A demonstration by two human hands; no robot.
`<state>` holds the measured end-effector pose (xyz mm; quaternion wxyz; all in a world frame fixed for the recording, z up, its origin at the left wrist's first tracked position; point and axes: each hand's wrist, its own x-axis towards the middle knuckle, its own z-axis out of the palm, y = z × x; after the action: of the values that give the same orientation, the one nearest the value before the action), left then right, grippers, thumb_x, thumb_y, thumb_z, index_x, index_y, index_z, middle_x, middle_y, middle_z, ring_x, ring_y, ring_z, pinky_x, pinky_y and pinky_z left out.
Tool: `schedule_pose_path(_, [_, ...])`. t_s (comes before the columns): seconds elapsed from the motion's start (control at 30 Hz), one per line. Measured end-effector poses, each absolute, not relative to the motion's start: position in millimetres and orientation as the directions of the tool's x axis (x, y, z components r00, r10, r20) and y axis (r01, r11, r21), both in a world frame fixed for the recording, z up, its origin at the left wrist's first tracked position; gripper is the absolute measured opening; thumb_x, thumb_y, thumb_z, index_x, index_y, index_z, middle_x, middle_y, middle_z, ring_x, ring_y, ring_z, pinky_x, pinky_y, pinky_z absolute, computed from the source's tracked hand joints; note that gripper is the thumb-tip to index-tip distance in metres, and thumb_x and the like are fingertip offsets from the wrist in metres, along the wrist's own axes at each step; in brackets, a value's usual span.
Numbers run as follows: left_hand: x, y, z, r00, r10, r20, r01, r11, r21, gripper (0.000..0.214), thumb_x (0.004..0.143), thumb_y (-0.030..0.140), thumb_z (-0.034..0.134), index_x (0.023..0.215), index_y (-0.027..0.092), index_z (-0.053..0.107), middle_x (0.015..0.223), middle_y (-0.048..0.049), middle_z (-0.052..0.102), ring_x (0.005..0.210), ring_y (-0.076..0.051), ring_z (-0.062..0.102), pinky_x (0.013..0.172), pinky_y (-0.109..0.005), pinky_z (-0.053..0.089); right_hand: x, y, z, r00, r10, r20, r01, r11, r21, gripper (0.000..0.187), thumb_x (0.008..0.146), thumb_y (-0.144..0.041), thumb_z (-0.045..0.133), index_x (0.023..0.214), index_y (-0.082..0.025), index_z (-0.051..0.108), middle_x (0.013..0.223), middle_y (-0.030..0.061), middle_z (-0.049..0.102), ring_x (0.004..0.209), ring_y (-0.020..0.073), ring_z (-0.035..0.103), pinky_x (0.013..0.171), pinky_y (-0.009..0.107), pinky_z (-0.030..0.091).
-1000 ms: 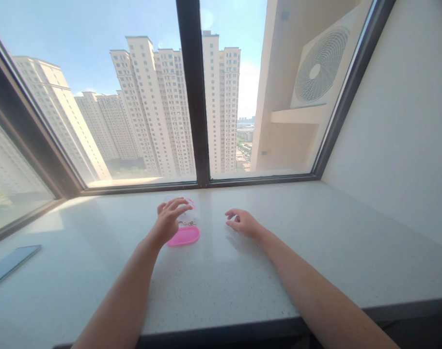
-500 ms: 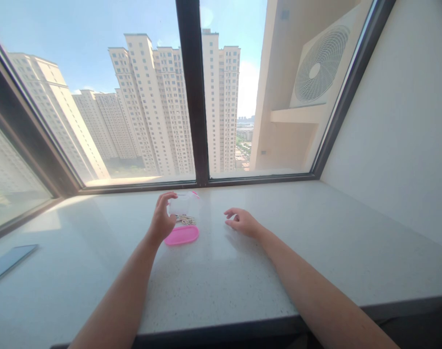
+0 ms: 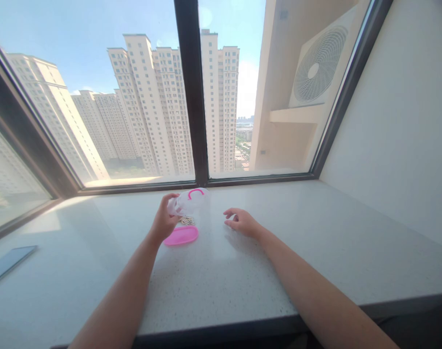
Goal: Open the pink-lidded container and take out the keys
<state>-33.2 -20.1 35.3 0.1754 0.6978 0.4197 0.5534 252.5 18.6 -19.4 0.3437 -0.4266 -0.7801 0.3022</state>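
Note:
My left hand (image 3: 165,218) is closed around a clear plastic container (image 3: 184,204), which is tilted and has a pink curved handle (image 3: 196,192) showing at its far right end. Just below the container, a small pile of metallic pieces (image 3: 187,220) lies on the counter; they are too small to name surely. Nearer to me rests a pink oval lid (image 3: 181,235), flat on the surface by my left wrist. My right hand (image 3: 241,220) hovers low over the counter to the right, its fingers curled but apart, holding nothing.
A pale speckled counter (image 3: 221,276) runs up to the dark-framed window (image 3: 197,97). At the far left lies a flat, thin dark-edged slab (image 3: 12,261), perhaps a phone or tablet. A white wall (image 3: 395,145) bounds the right side.
The clear container has turned in my left hand, swinging its pink handle into fuller view and reaching farther right. My right hand has hardly moved.

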Motion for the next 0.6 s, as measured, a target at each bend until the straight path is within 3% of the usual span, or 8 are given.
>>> schedule_pose_path(0.1, [-26,-22,34,0.112,0.864,0.490,0.128,-0.502,0.855,0.057,0.069,0.020,0.068,0.117,0.028,0.038,0.124,-0.0064,0.045,0.118,-0.028,0.048,0.087,-0.044,0.051,251,15,-17,-0.407,0.861,0.305,0.423,0.473,-0.773,0.036,0.073,-0.031,0.063,0.107,-0.016,0.058,0.094,0.0054,0.062,0.059,0.0088,0.053,0.059,0.023,0.044])
schedule_pose_path(0.23, [-14,-23,25,0.198,0.897,0.394,-0.048,-0.393,0.918,0.067,0.066,0.024,0.073,0.121,0.029,0.035,0.129,-0.0105,0.044,0.118,-0.033,0.048,0.085,-0.048,0.051,246,7,-7,-0.429,0.821,0.377,0.315,0.527,-0.789,0.058,0.070,-0.036,0.068,0.121,-0.019,0.047,0.105,0.0087,0.058,0.072,0.0121,0.057,0.063,0.025,0.047])
schedule_pose_path(0.37, [-4,-23,15,0.283,0.884,0.372,-0.079,-0.365,0.928,0.065,0.064,0.023,0.076,0.119,0.021,0.042,0.118,-0.0133,0.055,0.113,-0.033,0.053,0.096,-0.050,0.042,239,-5,5,-0.474,0.726,0.499,0.225,0.647,-0.728,0.074,0.067,-0.034,0.072,0.131,-0.022,0.037,0.117,0.0104,0.053,0.092,0.0183,0.057,0.073,0.029,0.048])
schedule_pose_path(0.6, [3,-25,13,0.326,0.881,0.343,-0.055,-0.345,0.937,0.068,0.063,0.021,0.077,0.120,0.023,0.040,0.118,-0.0113,0.056,0.112,-0.030,0.053,0.095,-0.046,0.043,233,-16,15,-0.414,0.611,0.675,0.226,0.787,-0.574,0.091,0.068,-0.031,0.073,0.142,-0.020,0.020,0.136,0.0149,0.039,0.117,0.0264,0.044,0.092,0.036,0.041])
